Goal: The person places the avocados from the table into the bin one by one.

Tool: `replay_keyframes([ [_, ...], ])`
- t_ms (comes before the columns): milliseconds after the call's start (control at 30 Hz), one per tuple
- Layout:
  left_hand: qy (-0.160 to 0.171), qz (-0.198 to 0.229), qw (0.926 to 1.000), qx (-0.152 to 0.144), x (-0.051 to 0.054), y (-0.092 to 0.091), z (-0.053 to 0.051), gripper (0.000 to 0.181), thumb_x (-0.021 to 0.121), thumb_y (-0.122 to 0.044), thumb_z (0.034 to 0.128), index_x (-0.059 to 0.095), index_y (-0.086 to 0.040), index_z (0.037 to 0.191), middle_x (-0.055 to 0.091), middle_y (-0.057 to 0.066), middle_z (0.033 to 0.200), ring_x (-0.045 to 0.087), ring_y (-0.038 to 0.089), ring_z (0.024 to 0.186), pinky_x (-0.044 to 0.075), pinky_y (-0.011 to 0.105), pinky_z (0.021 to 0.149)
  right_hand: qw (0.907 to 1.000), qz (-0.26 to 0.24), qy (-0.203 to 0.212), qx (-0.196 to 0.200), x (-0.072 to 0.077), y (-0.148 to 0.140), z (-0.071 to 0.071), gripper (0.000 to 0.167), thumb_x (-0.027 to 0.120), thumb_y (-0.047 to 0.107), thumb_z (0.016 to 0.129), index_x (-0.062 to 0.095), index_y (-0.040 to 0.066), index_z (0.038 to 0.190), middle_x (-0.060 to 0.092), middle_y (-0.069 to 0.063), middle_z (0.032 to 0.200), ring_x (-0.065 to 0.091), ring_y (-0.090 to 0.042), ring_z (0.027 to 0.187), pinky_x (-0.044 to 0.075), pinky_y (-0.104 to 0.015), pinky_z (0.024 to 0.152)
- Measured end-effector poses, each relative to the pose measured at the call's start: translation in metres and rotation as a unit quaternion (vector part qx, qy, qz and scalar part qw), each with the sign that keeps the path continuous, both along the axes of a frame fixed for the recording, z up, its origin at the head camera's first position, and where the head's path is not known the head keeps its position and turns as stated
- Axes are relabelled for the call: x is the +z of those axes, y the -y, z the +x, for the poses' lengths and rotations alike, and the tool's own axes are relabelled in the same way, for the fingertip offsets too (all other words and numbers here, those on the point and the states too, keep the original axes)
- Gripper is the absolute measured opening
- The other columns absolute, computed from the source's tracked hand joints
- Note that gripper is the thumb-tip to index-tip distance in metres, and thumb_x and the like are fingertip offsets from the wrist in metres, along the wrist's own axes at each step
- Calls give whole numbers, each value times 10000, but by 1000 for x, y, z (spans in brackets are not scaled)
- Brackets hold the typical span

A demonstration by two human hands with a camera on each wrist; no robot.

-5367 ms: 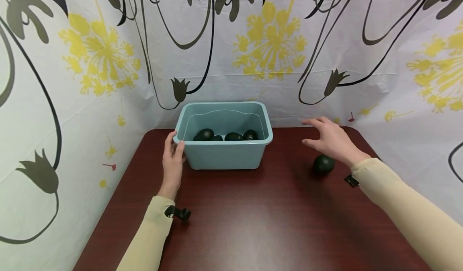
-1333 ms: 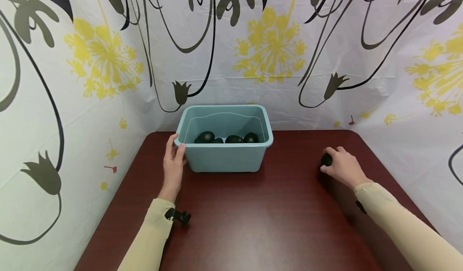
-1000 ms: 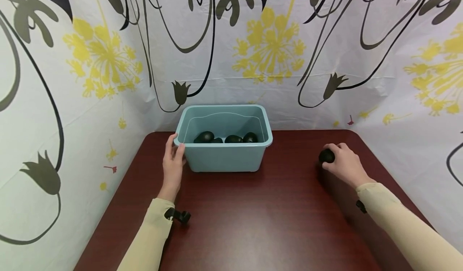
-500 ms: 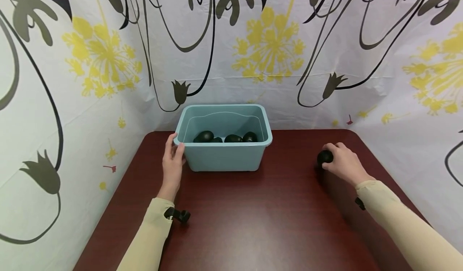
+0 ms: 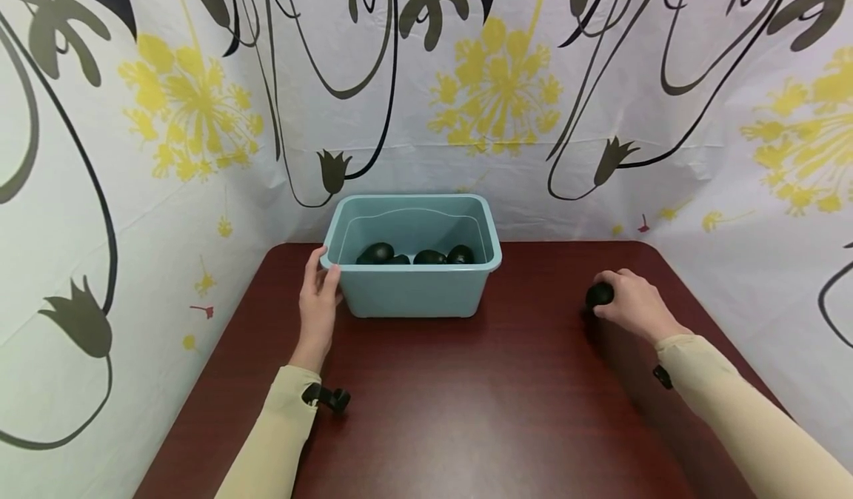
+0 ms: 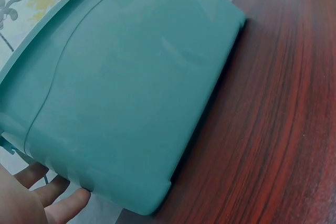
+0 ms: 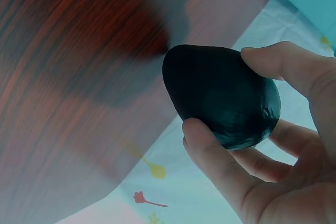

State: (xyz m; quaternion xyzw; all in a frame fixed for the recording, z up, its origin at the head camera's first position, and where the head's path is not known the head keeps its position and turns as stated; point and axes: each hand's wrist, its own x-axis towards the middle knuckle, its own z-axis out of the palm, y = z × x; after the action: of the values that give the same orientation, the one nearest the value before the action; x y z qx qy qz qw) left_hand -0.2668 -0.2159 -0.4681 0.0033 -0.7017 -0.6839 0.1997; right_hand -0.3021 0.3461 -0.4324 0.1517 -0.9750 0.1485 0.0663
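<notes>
A dark avocado [image 5: 600, 295] is pinched between the thumb and fingers of my right hand [image 5: 636, 306], on the right side of the table. In the right wrist view the avocado [image 7: 220, 95] has its narrow end pointing away from the palm; whether it touches the wood I cannot tell. My left hand [image 5: 317, 303] grips the front left corner of a light blue plastic bin [image 5: 413, 292], thumb at the front. Its fingertips [image 6: 79, 200] press against the bin's wall in the left wrist view. Several avocados [image 5: 430, 256] lie inside the bin, partly hidden by the front rim.
The dark red-brown wooden table [image 5: 453, 395] reaches back to a white cloth [image 5: 506, 181] printed with flowers, which hangs behind and at both sides. The bin stands near the table's back edge, left of the right hand. Each wrist wears a black strap.
Several seconds ago my right hand hovered open above the avocado; it has since come down and taken hold of it. The avocado has shifted only slightly. Left hand and bin stay put.
</notes>
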Motion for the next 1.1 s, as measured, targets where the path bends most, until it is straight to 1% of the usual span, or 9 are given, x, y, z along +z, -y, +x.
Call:
replay_keyframes([
  [100, 34, -6, 10000, -13, 0, 0, 1, 551, 584, -554, 977, 389, -475, 1487, 453, 82, 1481, 496, 278, 1272, 408, 648, 1000, 10000, -50, 8, -20, -1, 0, 1, 525, 815, 188, 825, 611, 10, 1275, 569, -233, 1114, 576, -344, 845, 468, -512, 691],
  [333, 48, -35, 10000, 25, 0, 0, 1, 535, 583, -558, 976, 399, -490, 1474, 467, 62, 1456, 501, 265, 1260, 421, 634, 996, 9994, -223, -244, -45, 3, 6, 5, 504, 807, 202, 826, 611, 43, 1263, 566, -221, 1149, 572, -355, 853, 458, -523, 699],
  [467, 47, -27, 10000, 11, 0, -1, 1, 531, 576, -546, 984, 396, -483, 1480, 464, 76, 1463, 499, 266, 1265, 414, 635, 1002, 9988, -331, -364, -53, 8, 11, 9, 505, 820, 215, 821, 618, 62, 1258, 564, -221, 1166, 579, -371, 874, 459, -545, 697],
  [633, 8, -19, 10000, -17, 0, -1, 1, 541, 569, -538, 990, 386, -468, 1494, 456, 104, 1468, 499, 271, 1265, 408, 636, 1008, 9967, -473, -656, -50, 16, 16, 12, 497, 846, 226, 798, 641, 83, 1227, 585, -199, 1128, 591, -382, 873, 459, -564, 689],
  [833, -35, -3, 10000, 17, 1, -2, 1, 546, 577, -545, 985, 391, -466, 1492, 457, 99, 1464, 504, 267, 1258, 416, 633, 1001, 9947, -618, -816, -94, 25, 27, 15, 510, 872, 259, 771, 650, 113, 1206, 603, -168, 1127, 588, -383, 931, 443, -593, 728],
  [1100, -60, -3, 10000, 40, 0, -2, 1, 539, 574, -530, 992, 390, -466, 1495, 451, 116, 1472, 500, 270, 1260, 414, 643, 998, 9919, -801, -975, -127, 37, 45, 25, 495, 877, 254, 771, 654, 142, 1198, 616, -117, 1123, 583, -350, 964, 445, -567, 771],
])
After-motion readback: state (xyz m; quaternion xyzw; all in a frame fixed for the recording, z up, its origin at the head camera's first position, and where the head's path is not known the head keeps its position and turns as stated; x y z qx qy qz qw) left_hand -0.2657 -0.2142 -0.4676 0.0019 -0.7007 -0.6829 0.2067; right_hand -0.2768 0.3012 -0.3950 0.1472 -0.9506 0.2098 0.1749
